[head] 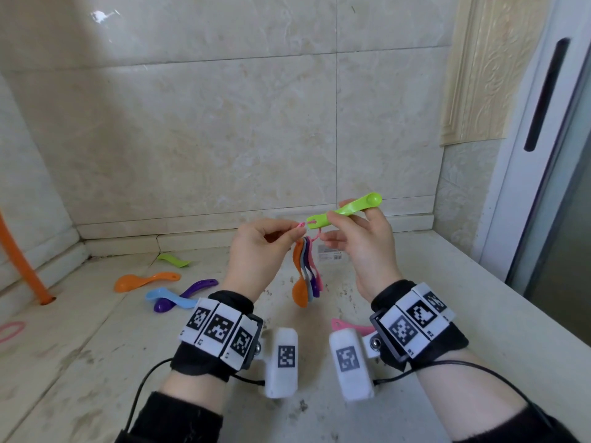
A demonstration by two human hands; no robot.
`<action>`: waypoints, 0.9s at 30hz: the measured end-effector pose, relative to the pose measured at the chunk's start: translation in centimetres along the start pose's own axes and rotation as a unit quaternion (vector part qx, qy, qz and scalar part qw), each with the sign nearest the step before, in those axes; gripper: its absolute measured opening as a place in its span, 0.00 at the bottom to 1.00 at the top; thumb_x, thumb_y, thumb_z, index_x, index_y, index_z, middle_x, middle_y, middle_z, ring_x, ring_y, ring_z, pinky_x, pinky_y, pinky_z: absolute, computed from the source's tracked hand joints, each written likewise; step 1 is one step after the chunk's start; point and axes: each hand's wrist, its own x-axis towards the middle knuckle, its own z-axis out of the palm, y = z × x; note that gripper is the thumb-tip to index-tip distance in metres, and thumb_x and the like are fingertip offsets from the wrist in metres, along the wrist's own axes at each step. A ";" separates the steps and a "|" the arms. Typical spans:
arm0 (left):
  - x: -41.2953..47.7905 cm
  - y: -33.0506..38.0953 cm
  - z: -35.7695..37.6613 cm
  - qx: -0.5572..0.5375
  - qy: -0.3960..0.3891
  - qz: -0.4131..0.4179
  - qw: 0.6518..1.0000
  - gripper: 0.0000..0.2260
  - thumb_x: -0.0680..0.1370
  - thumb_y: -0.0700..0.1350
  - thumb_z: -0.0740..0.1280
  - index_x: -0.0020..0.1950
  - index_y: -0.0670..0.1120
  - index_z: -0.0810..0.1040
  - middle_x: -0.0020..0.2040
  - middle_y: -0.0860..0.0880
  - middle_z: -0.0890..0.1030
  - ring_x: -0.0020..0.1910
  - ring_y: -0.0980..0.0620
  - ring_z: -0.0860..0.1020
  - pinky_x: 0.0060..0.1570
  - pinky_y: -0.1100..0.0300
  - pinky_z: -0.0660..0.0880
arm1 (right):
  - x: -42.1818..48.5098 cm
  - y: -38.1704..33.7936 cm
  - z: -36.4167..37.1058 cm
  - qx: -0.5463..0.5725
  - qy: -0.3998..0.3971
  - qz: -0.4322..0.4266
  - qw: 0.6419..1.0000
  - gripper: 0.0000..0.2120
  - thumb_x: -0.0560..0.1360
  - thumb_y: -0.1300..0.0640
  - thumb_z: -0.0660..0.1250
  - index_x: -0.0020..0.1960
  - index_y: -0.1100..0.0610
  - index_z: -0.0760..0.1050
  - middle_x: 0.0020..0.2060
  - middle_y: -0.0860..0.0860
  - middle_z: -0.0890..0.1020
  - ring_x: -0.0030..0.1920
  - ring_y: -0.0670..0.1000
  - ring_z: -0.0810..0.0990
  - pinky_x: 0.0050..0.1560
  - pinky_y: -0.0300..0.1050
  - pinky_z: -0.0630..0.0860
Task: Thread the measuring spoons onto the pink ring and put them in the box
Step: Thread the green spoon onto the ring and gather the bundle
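Green spoon (pixel 347 208) in right hand (pixel 361 247), at pink ring (pixel 302 224).

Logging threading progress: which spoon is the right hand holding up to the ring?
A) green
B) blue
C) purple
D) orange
A: the right hand pinches the green spoon, with its handle hole at the ring that the left hand pinches.

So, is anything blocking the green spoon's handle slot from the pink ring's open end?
Nothing visible. The green spoon has its slot right at the tip of the pink ring, which the left hand pinches. The right hand holds the spoon. The threaded spoons hang below, clear.
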 end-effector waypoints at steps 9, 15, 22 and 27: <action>0.1 -0.2 -0.1 -0.033 0.016 0.000 0.999 0.08 0.71 0.44 0.74 0.38 0.58 0.82 0.34 0.60 0.83 0.31 0.61 0.79 0.33 0.69 0.76 | 0.8 1.0 -0.4 -0.051 0.054 0.011 0.997 0.05 0.71 0.61 0.70 0.46 0.57 0.76 0.33 0.49 0.82 0.33 0.46 0.82 0.40 0.43 0.79; 0.2 -0.6 0.0 -0.076 0.030 -0.023 0.996 0.03 0.75 0.43 0.71 0.44 0.51 0.82 0.32 0.53 0.83 0.32 0.57 0.81 0.39 0.63 0.79 | 0.5 0.4 -0.3 0.050 0.023 0.061 0.997 0.13 0.72 0.66 0.70 0.53 0.57 0.72 0.40 0.56 0.81 0.33 0.50 0.83 0.38 0.41 0.80; 0.4 -0.9 -0.1 -0.125 0.055 -0.005 0.991 0.05 0.77 0.42 0.68 0.44 0.50 0.82 0.33 0.51 0.83 0.33 0.54 0.81 0.36 0.63 0.77 | 0.2 0.6 -0.4 0.043 -0.001 0.185 0.982 0.23 0.71 0.62 0.73 0.62 0.55 0.69 0.45 0.55 0.80 0.29 0.47 0.77 0.29 0.40 0.75; 0.6 -1.1 -0.3 -0.130 0.071 0.013 0.989 0.07 0.77 0.43 0.68 0.42 0.54 0.82 0.33 0.51 0.83 0.33 0.52 0.81 0.37 0.61 0.78 | 0.1 1.1 -0.4 -0.068 -0.061 0.234 0.968 0.10 0.75 0.54 0.70 0.53 0.58 0.79 0.39 0.50 0.79 0.30 0.45 0.74 0.25 0.36 0.69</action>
